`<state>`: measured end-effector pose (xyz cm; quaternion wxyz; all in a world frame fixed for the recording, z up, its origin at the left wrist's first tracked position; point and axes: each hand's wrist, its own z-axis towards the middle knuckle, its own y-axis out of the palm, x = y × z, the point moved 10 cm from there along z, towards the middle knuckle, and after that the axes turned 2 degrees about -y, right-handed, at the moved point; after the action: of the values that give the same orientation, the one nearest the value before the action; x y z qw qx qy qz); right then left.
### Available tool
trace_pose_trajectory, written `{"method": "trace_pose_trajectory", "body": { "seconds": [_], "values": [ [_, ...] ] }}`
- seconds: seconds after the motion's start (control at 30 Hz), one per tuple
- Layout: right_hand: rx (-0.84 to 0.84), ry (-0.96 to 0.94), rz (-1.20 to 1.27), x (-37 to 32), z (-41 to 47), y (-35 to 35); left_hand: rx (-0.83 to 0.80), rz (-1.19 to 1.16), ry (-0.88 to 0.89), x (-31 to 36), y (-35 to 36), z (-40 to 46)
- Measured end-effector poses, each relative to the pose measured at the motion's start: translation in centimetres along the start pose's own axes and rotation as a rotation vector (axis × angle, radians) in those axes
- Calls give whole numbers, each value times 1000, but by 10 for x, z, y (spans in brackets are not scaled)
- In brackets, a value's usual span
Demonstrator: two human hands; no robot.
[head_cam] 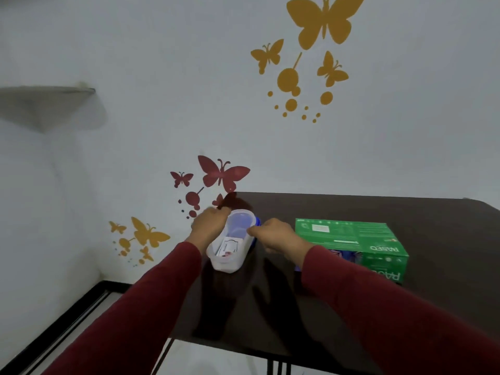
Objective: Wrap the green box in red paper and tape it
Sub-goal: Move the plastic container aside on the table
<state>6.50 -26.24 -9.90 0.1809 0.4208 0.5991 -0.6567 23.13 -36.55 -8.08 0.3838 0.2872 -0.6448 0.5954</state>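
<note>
Dark table point(378, 307): against pale wall point(162, 77) with butterfly stickers point(323, 21)
Green box point(349, 239): flat on table, right
Left hand point(209, 226): curled around translucent tub point(230, 244)
Right hand point(276, 234): pinching tub rim

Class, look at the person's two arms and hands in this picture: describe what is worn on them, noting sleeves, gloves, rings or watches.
Both arms wear long dark red sleeves reaching the wrists, plain, with no visible pattern. The left hand and right hand are bare: no gloves, and no rings or watch can be seen.
</note>
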Motion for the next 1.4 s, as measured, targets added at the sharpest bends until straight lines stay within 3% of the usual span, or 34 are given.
{"method": "trace_pose_trajectory", "body": {
  "seconds": [0.13, 0.27, 0.43, 0.6, 0.7, 0.9, 1.03, 1.13, 1.23, 1.3, 1.4],
  "values": [
    [-14, 81, 78, 9, 27, 27, -252, -284, -179, -42, 32, 24],
    [88, 131, 154, 8, 56, 31, -128, -326, -203, -48, 34, 50],
    [148, 236, 305, 10, 96, 30, -111, -309, -228, -41, 43, 101],
    [128, 191, 554, 61, 229, 64, -129, -372, -204, -46, 62, 178],
    [105, 184, 678, 67, 255, 81, -128, -474, -210, -77, 84, 241],
    [135, 177, 712, 74, 268, 87, -122, -651, -182, -49, 64, 178],
    [150, 196, 696, 66, 254, 76, -106, -524, -149, -35, 52, 155],
    [167, 166, 621, 15, 179, 41, 93, -158, -13, -12, 17, 127],
    [194, 110, 551, -22, 106, -1, 293, -89, 236, 24, -6, 97],
    [204, 53, 403, -32, 65, -32, 277, -113, 389, 52, -1, 78],
    [169, -20, 17, -33, 4, -70, 67, -110, 550, 98, 35, 51]
  ]
}}
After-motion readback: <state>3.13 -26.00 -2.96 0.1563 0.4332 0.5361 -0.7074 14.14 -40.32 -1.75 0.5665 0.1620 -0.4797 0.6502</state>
